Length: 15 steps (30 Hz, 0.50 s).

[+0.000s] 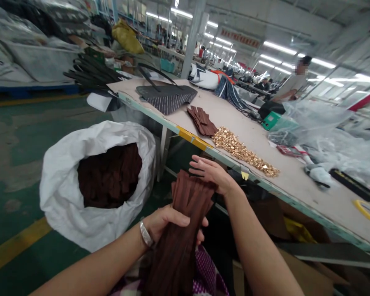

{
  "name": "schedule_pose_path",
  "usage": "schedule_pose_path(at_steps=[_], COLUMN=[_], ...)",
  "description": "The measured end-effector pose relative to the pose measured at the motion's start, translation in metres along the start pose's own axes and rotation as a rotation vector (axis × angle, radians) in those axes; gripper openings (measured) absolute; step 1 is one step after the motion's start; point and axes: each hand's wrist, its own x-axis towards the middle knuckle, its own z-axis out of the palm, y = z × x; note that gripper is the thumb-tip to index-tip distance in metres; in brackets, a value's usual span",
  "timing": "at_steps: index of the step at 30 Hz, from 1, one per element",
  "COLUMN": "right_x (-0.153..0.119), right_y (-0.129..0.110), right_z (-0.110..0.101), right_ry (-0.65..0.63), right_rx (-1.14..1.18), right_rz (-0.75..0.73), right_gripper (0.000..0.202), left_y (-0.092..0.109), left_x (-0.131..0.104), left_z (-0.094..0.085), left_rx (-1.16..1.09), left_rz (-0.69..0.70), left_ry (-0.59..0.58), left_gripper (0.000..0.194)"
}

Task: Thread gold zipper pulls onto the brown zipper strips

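A thick bundle of dark brown strips stands upright over my lap, its upper ends fanned out. My left hand is wrapped round the middle of it, thumb in front and fingertips showing on the far side. At the top right of the bundle is my right hand, fingers stretched out and apart, close beside the strip ends; whether it touches them is unclear. More brown strips lie on the table next to a long pile of gold metal pieces.
On the floor at left, a white sack holds more brown strips. The table edge runs diagonally in front of me. A dark striped bag piece, clear plastic and a green box rest on it. A person is beyond.
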Motion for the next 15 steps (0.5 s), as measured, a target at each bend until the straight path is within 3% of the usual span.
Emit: schedule_pose_path(at_steps=[6,10,13,15], right_x=[0.018,0.011,0.002,-0.001], right_y=[0.002,0.002,0.000,-0.003], right_z=[0.003,0.008,0.005,0.002], right_ry=[-0.156,-0.213,-0.273,-0.249], right_rx=[-0.109,-0.166,-0.198,-0.185], right_rz=[0.098,0.075,0.072,0.020], right_gripper=[0.043,0.033,0.036,0.040], left_y=[0.000,0.000,-0.001,-0.001], left_x=[0.002,0.002,0.003,0.004], left_z=[-0.003,-0.009,-0.010,-0.009], left_rx=[-0.018,-0.061,-0.071,-0.066], left_rz=[-0.021,-0.017,-0.029,-0.040], left_ry=[-0.027,-0.042,-0.048,-0.051], left_gripper=[0.051,0.059,0.057,0.054])
